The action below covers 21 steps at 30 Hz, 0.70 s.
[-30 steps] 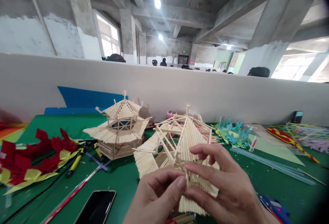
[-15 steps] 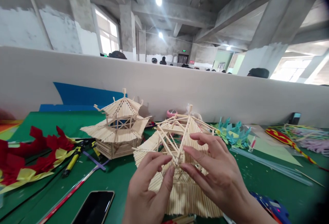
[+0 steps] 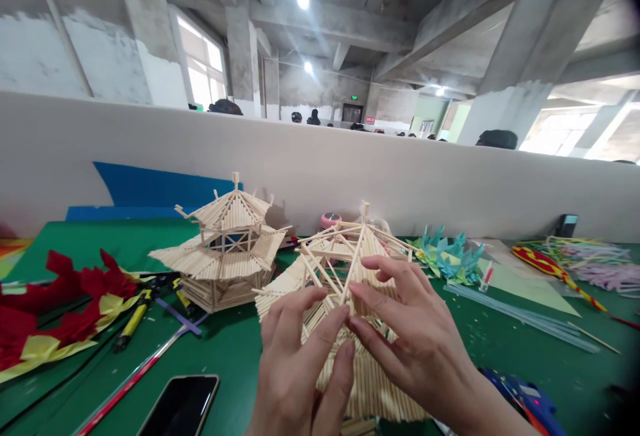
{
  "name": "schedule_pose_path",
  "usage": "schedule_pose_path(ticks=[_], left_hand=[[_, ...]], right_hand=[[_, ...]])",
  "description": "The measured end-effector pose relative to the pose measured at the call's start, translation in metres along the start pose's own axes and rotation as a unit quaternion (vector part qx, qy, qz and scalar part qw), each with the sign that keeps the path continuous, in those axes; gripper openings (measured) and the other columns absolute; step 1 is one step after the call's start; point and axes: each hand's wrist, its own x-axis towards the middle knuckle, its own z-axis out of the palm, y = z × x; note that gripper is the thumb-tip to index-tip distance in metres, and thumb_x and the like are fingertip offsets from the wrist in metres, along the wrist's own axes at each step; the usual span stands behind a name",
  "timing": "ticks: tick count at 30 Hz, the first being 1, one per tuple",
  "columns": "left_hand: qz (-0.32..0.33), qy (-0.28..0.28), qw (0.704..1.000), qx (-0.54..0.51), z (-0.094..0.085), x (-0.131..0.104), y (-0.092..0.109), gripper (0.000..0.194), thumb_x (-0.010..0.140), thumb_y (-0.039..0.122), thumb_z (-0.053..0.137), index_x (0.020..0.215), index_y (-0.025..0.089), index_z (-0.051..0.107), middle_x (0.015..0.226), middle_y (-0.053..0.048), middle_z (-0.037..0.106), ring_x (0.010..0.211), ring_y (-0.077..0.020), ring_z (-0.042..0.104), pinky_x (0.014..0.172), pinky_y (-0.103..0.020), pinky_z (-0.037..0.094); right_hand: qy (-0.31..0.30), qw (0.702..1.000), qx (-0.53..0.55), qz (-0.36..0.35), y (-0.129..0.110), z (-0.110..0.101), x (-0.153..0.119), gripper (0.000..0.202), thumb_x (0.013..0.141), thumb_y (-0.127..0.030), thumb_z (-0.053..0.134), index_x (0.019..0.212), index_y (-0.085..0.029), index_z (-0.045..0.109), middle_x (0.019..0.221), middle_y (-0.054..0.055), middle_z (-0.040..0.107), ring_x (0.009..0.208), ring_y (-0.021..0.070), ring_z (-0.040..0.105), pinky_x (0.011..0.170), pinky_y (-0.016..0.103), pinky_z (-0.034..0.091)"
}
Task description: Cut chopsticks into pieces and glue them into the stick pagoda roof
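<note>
A pavilion model built of thin wooden sticks stands in front of me, its upper roof partly an open frame of bare sticks. My right hand pinches the near lower corner of that frame between thumb and forefinger, the other fingers curved above. Close beside it, my left hand has its fingers bent in, a fingertip against the same corner where the sticks meet. The hands hide part of the lower roof and the joint itself. To the left is a second stick pavilion with its roofs covered.
A phone lies front left, near red and yellow paper shapes and a yellow-black cutter. At right are a blue tool, clear glue sticks and teal paper leaves. A white partition runs behind.
My left hand has shifted slightly right, its fingertip now pressed against the roof corner. My right hand keeps its pinch there. The whole view has moved slightly.
</note>
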Motion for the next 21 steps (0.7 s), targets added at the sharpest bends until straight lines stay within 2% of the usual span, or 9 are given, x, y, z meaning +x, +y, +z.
schedule_pose_path(ticks=[9, 15, 21], left_hand=[[0.018, -0.018, 0.999, 0.024, 0.0048, 0.003, -0.001, 0.028, 0.076, 0.005, 0.046, 0.102, 0.011, 0.054, 0.115, -0.013, 0.041, 0.104, -0.0257, 0.039, 0.084, -0.044, 0.034], [0.021, -0.015, 0.999, 0.029, 0.0059, 0.0021, -0.001, 0.027, 0.075, 0.006, 0.048, 0.1, 0.011, 0.055, 0.115, -0.013, 0.042, 0.104, -0.0265, 0.04, 0.085, -0.044, 0.035], [0.026, -0.018, 0.998, 0.045, 0.0054, 0.0026, 0.0, 0.027, 0.075, 0.007, 0.049, 0.101, 0.01, 0.056, 0.115, -0.014, 0.043, 0.105, -0.0274, 0.04, 0.084, -0.045, 0.035]], right_hand=[[-0.002, 1.0, 0.005, 0.014, -0.0003, -0.0001, 0.0002, 0.026, 0.078, -0.023, 0.052, 0.104, -0.018, 0.055, 0.116, 0.008, 0.041, 0.101, 0.0203, 0.041, 0.085, 0.037, 0.038], [0.0, 1.0, 0.011, 0.022, 0.0006, -0.0004, -0.002, 0.035, 0.078, -0.027, 0.053, 0.111, -0.019, 0.05, 0.117, 0.007, 0.041, 0.102, 0.0196, 0.041, 0.086, 0.036, 0.037], [0.016, 0.999, 0.021, 0.033, 0.0007, -0.0005, -0.0048, 0.03, 0.077, -0.027, 0.055, 0.106, -0.021, 0.052, 0.116, 0.005, 0.041, 0.102, 0.0187, 0.042, 0.087, 0.036, 0.036]])
